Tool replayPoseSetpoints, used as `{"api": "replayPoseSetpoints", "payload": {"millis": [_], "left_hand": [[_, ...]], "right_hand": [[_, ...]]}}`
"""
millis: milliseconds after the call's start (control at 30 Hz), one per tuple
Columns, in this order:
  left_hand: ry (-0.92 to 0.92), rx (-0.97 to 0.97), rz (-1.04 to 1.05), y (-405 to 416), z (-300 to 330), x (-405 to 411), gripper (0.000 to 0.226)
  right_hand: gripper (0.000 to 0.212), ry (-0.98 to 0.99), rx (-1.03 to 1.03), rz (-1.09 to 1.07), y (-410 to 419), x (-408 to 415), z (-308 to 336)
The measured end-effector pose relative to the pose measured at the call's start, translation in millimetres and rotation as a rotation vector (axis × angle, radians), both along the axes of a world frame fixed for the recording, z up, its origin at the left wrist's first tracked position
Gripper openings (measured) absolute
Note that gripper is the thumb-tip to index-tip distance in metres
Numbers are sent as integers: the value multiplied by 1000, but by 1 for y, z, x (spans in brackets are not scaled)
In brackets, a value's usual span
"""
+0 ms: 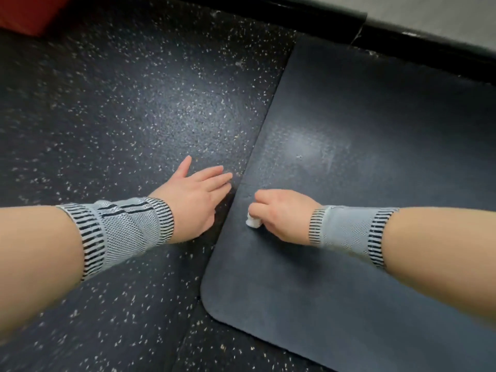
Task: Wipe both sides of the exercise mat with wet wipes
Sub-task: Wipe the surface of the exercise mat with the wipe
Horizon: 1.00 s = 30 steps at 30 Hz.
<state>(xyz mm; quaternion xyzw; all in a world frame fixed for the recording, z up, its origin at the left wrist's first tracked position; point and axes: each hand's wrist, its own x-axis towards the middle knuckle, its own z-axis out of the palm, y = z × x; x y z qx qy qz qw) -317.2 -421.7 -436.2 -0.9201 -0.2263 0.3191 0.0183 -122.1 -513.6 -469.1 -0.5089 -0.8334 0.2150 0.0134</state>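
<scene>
Right hand curls around a balled wet wipe, pressing it on the mat near the mat's left edge. Left hand lies flat, fingers straight, on the speckled floor beside that edge, holding nothing. Risks: mat likely slides or bunches, since nothing pins it; the small wad could miss patches. Count: one mat, one wipe, two hands, two wrist sleeves.

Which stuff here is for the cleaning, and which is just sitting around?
For the job:
exercise mat
wet wipe, gripped by the right hand

Just there:
speckled rubber floor
red object, far corner
left hand, flat on the floor
</scene>
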Motion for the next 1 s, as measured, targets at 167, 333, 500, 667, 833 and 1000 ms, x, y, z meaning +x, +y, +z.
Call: {"api": "replayPoseSetpoints", "payload": {"millis": [167, 333, 500, 667, 833, 1000], "left_hand": [[109, 2, -105, -2, 18, 20, 67], [61, 94, -102, 16, 16, 70, 65], [-19, 36, 114, 10, -11, 101, 71], [-97, 36, 200, -1, -28, 102, 73], [-154, 21, 222, 3, -25, 103, 72], [-211, 14, 228, 5, -31, 99, 72]], "right_hand": [[21, -14, 120, -418, 35, 30, -9], [17, 174, 31, -128, -20, 0, -12], [19, 18, 74, -354, 5, 64, -12], [19, 8, 192, -454, -7, 92, -19], [20, 158, 64, -43, -55, 87, -15], [22, -147, 170, -687, 13, 171, -10]]}}
